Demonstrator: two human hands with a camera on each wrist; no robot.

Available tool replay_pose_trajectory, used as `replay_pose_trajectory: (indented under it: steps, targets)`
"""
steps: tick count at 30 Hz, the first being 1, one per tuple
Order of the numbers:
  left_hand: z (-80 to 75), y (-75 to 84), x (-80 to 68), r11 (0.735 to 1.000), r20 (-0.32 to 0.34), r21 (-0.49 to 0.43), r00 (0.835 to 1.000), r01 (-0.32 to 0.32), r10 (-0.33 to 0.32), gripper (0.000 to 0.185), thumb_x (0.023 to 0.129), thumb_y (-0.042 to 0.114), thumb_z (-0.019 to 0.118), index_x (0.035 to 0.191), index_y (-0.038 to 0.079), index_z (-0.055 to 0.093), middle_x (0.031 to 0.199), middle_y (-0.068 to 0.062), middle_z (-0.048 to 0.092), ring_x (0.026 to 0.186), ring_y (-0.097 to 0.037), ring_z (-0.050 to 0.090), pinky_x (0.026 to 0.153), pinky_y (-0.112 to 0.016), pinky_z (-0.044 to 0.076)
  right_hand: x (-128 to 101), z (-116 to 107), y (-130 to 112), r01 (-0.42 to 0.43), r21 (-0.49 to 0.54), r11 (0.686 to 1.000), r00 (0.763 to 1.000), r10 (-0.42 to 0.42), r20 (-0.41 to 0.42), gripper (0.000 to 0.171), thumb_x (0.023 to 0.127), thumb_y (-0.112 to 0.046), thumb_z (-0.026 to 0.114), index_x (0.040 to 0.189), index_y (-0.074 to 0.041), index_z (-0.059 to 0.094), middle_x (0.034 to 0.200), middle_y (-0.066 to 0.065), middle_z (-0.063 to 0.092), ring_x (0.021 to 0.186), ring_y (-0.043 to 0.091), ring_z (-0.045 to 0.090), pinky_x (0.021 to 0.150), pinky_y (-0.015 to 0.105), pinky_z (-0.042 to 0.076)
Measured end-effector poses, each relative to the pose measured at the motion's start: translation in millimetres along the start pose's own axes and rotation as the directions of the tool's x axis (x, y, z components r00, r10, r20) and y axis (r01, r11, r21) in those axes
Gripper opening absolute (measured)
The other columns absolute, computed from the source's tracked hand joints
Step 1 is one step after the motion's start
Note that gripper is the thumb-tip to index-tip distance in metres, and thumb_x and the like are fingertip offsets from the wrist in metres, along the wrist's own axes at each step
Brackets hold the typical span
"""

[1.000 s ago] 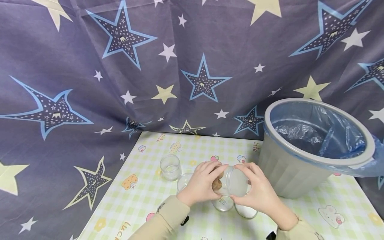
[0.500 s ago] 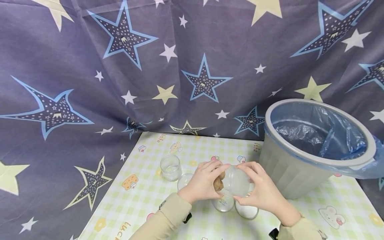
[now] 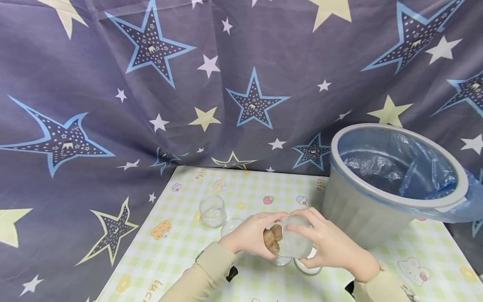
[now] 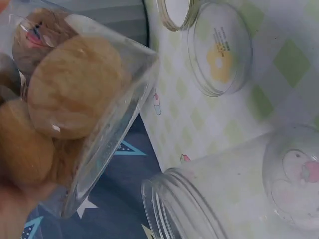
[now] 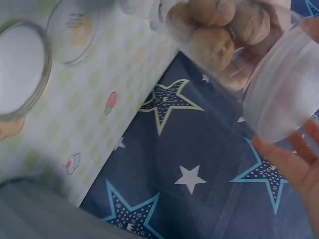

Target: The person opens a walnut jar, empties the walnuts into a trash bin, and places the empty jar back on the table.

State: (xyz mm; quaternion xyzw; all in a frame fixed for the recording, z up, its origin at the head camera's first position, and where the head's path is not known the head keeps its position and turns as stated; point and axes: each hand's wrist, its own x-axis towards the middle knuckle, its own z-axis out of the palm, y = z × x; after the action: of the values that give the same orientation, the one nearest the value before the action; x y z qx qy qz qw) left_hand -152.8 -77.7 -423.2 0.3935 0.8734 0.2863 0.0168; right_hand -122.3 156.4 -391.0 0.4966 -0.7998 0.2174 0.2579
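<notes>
A clear jar with several walnuts (image 3: 272, 239) inside is held sideways above the table. My left hand (image 3: 249, 235) grips the jar's body, and the walnuts (image 4: 77, 87) show large in the left wrist view. Around the jar's frosted lid (image 3: 299, 240), my right hand (image 3: 333, 243) has its thumb and fingers spread on opposite sides. The lid (image 5: 284, 87) sits on the jar's end in the right wrist view. Beneath the hands lie a clear round lid (image 4: 219, 50) and a white-faced disc with a metallic rim (image 5: 20, 69), both partly covered in the head view.
To the left stands a clear open jar (image 3: 213, 212), with another clear round piece (image 3: 231, 225) beside it, partly behind my left hand. A grey bin (image 3: 362, 214) lined with a blue bag stands at the right. Behind the checked tablecloth (image 3: 151, 251) hangs a star-patterned curtain (image 3: 181, 96).
Both hands have come slightly lower with the jar. The left hand's fingers have shifted, exposing more of the walnuts, and the right hand's fingers have moved around the lid.
</notes>
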Motion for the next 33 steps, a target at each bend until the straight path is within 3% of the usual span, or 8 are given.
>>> replay_pose_trajectory:
  steps: [4,8,11,17,21,26,28,33]
  targets:
    - [0.1,-0.7,-0.3,1.0,-0.006,0.025,1.0,-0.003,0.003,0.098,0.058,0.026,0.087,0.143,0.017,0.04,0.134,-0.001,0.056,0.121,-0.015,0.052,0.104,-0.028,0.042,-2.6,-2.0,2.3,-0.036,0.028,0.999,0.997,0.034,0.074,0.083,0.047,-0.02,0.089,0.123,-0.016,0.057,0.131,0.016,0.045,0.115,0.029,0.044,0.078,0.042,0.055]
    - [2.3,1.1,0.9,0.992,-0.038,0.127,0.999,-0.023,0.028,0.098,0.058,0.032,0.087,0.143,0.016,0.039,0.129,0.001,0.058,0.12,-0.014,0.052,0.104,-0.03,0.041,-7.4,-4.5,4.2,-0.22,0.064,0.973,0.971,0.213,0.106,0.089,0.057,-0.033,0.088,0.134,-0.013,0.048,0.138,0.019,0.04,0.121,0.034,0.043,0.083,0.049,0.053]
    - [3.7,3.0,0.0,0.98,-0.067,0.199,0.998,0.001,0.013,0.099,0.058,0.036,0.086,0.143,0.018,0.039,0.126,0.001,0.056,0.117,-0.016,0.053,0.1,-0.032,0.044,-6.6,-4.9,4.1,-0.375,0.081,0.923,0.924,0.367,0.104,0.084,0.068,-0.038,0.082,0.138,-0.01,0.044,0.132,0.017,0.046,0.112,0.031,0.053,0.083,0.046,0.053]
    - [6.0,7.0,-0.4,0.958,-0.106,0.283,0.994,0.04,-0.011,0.1,0.058,0.04,0.085,0.144,0.022,0.037,0.127,-0.004,0.053,0.115,-0.021,0.054,0.098,-0.039,0.046,-2.2,-1.9,-3.8,-0.616,0.086,0.783,0.781,0.592,0.199,0.069,0.078,-0.039,0.074,0.135,-0.009,0.048,0.104,0.006,0.056,0.08,0.011,0.052,0.059,0.021,0.044]
    - [7.6,7.0,0.1,0.957,-0.115,0.284,0.993,0.057,-0.025,0.1,0.058,0.04,0.085,0.144,0.023,0.037,0.128,-0.004,0.052,0.114,-0.02,0.054,0.099,-0.039,0.045,0.8,1.5,-6.3,-0.654,0.081,0.752,0.749,0.63,0.205,0.069,0.077,-0.04,0.075,0.131,-0.006,0.051,0.091,0.001,0.054,0.076,0.008,0.049,0.058,0.021,0.042]
    - [8.2,6.4,-0.7,0.956,-0.1,0.284,0.994,0.071,-0.044,0.1,0.058,0.04,0.085,0.144,0.024,0.036,0.128,-0.004,0.052,0.114,-0.02,0.053,0.099,-0.039,0.045,-0.8,4.9,-4.2,-0.639,0.123,0.759,0.763,0.607,0.221,0.07,0.074,-0.036,0.078,0.13,-0.005,0.05,0.101,0.006,0.056,0.082,0.014,0.052,0.058,0.02,0.048]
    - [8.2,6.6,-1.6,0.958,-0.088,0.279,0.995,0.074,-0.051,0.1,0.059,0.041,0.085,0.145,0.024,0.036,0.128,-0.004,0.051,0.115,-0.02,0.053,0.099,-0.039,0.045,-3.0,5.7,-2.0,-0.592,0.153,0.791,0.801,0.557,0.221,0.071,0.071,-0.032,0.08,0.13,-0.005,0.049,0.107,0.008,0.055,0.086,0.016,0.054,0.059,0.018,0.05]
    - [8.6,6.3,-3.5,0.971,-0.062,0.234,0.997,0.049,-0.036,0.1,0.059,0.038,0.085,0.145,0.022,0.036,0.126,-0.003,0.052,0.111,-0.018,0.053,0.097,-0.035,0.046,-9.1,6.3,5.1,-0.341,0.109,0.934,0.936,0.327,0.132,0.081,0.055,-0.025,0.089,0.126,-0.007,0.053,0.116,0.008,0.053,0.1,0.019,0.054,0.073,0.029,0.055]
